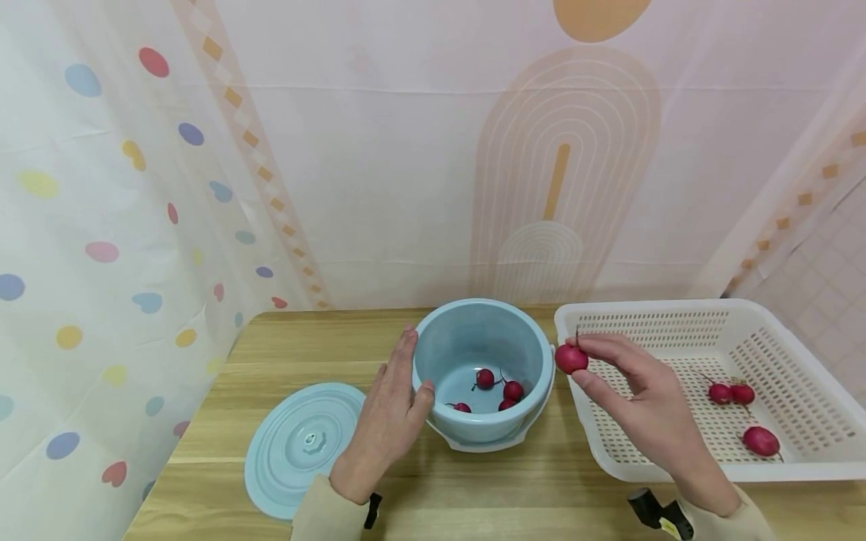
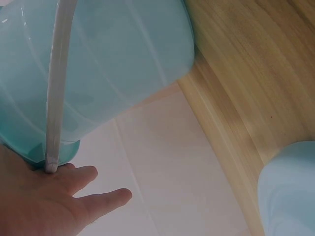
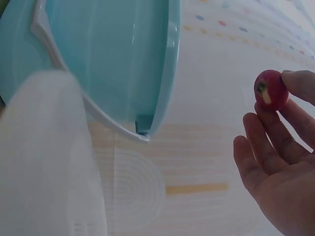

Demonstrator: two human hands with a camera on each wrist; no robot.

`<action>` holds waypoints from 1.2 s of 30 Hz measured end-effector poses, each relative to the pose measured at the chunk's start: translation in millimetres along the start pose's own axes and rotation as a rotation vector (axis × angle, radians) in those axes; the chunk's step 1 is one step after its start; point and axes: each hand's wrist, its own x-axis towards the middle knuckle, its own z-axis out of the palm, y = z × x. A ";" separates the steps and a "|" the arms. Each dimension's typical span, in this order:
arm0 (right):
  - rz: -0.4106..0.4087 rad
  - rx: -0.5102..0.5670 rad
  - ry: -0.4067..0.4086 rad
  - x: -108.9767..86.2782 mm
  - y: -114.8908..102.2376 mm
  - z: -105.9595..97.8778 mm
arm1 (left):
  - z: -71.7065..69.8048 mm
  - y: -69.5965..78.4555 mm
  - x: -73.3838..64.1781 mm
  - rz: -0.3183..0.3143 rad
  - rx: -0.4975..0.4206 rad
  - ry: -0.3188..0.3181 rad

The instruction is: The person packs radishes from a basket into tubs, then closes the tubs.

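A light blue bucket (image 1: 482,430) stands mid-table with several red radishes (image 1: 485,379) on its floor. My left hand (image 1: 387,421) rests against the bucket's left side, fingers straight along the rim; the left wrist view shows its fingers by the grey handle (image 2: 58,88). Between thumb and fingertips, my right hand (image 1: 649,398) pinches a radish (image 1: 571,358) above the near-left rim of the white basket (image 1: 612,467), just right of the bucket. In the right wrist view the pinched radish (image 3: 271,90) shows its trimmed stem end. More radishes (image 1: 761,441) lie in the basket.
A round light blue lid (image 1: 284,458) lies flat on the wooden table (image 1: 325,342), left of the bucket and beside my left forearm. Behind the table hangs a patterned curtain (image 1: 392,188). The basket's raised wall stands close to the bucket's right side.
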 end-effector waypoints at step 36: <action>-0.125 -0.304 -0.166 8.9 22.9 60.4 | 0.0 -0.7 -0.1 0.001 0.008 -0.009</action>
